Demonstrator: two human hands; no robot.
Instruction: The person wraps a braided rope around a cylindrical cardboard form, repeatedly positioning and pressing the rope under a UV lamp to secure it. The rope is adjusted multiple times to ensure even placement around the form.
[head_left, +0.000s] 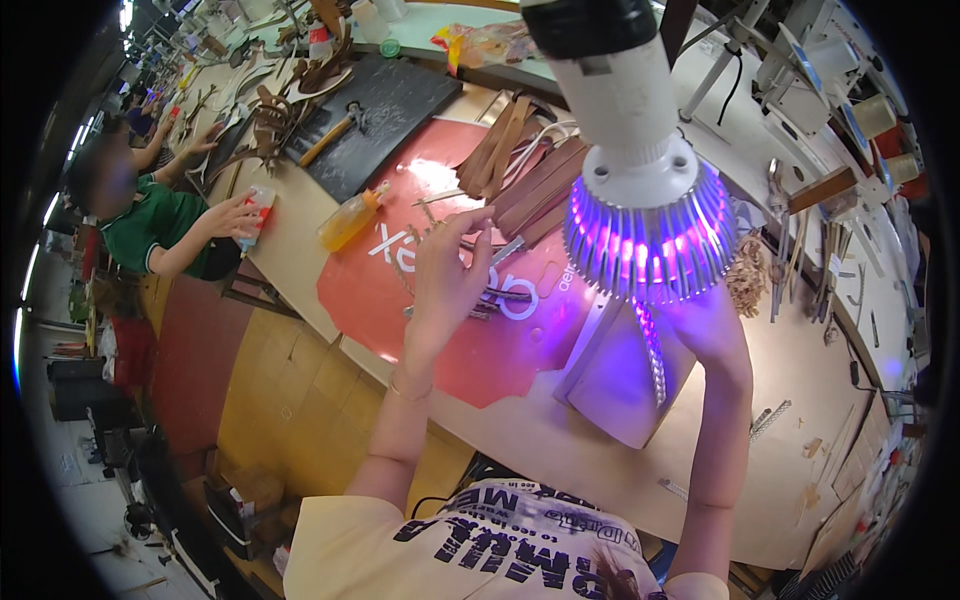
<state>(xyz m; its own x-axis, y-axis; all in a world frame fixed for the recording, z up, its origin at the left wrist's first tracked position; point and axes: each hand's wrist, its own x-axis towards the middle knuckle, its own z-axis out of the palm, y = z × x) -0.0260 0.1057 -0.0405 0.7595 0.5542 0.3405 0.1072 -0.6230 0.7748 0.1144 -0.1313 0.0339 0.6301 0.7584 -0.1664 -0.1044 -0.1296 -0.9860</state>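
Observation:
My left hand (452, 270) is raised over the red sheet (430, 350), thumb and forefinger curled toward each other; anything between them is too small to make out. Dark strips (505, 295) lie on the sheet just beyond it. My right hand (712, 325) is under the finned lamp (650, 235), which glows purple and hides its fingers. Next to that hand, a braided strap (651, 350) runs down from below the lamp, in front of a pale board (625, 400). The strap's upper end is hidden, so I cannot tell whether the right hand grips it.
Brown leather strips (530, 185) are piled behind the sheet. A bottle of orange liquid (350, 220) lies at its left edge. A hammer (330, 135) rests on a black slab (385, 105). At left, a co-worker in a green shirt (150, 230) holds a bottle (258, 215).

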